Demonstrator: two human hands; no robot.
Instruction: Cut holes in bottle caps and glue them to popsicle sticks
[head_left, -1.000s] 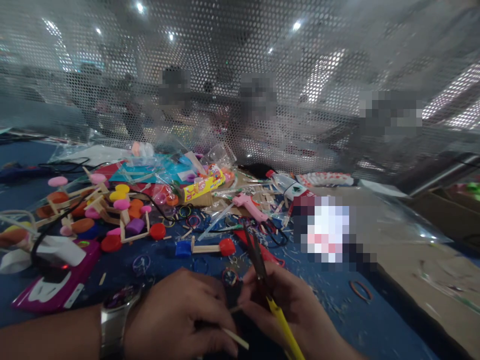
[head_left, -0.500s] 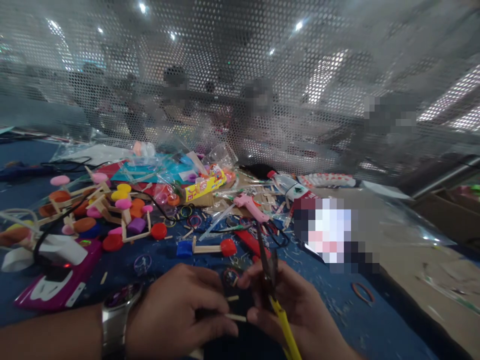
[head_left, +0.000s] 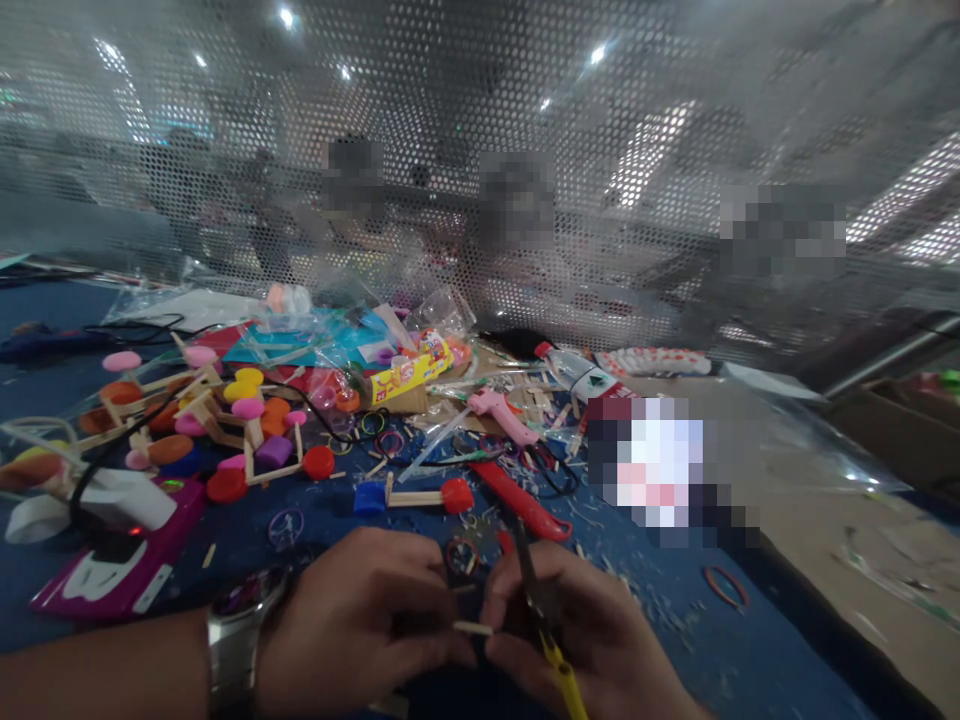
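At the bottom centre, my left hand [head_left: 360, 615] is closed, and a short thin wooden stick [head_left: 474, 628] sticks out from between its thumb and fingers. My right hand [head_left: 592, 625] is curled around yellow-handled scissors [head_left: 559, 665], whose dark blades point up and away from me. The fingertips of my right hand meet the stick's right end. A second stick piece, blurred, shows just above the first. Beyond my hands lie a red-handled cutter [head_left: 525, 500] and a small stick piece [head_left: 416, 498] with a blue and a red cap-like end.
On the left are a magenta power bank [head_left: 127, 560] and several stick builds with coloured round pieces [head_left: 247, 410]. A pink glue gun [head_left: 504, 415], a plastic bottle [head_left: 577, 372] and a yellow packet [head_left: 412, 368] lie farther back. A perforated metal screen [head_left: 450, 200] stands behind.
The scissors have dropped lower, their blades no longer covering the red-handled cutter. My right fingers have moved slightly left, onto the stick's end. My left hand has barely moved.
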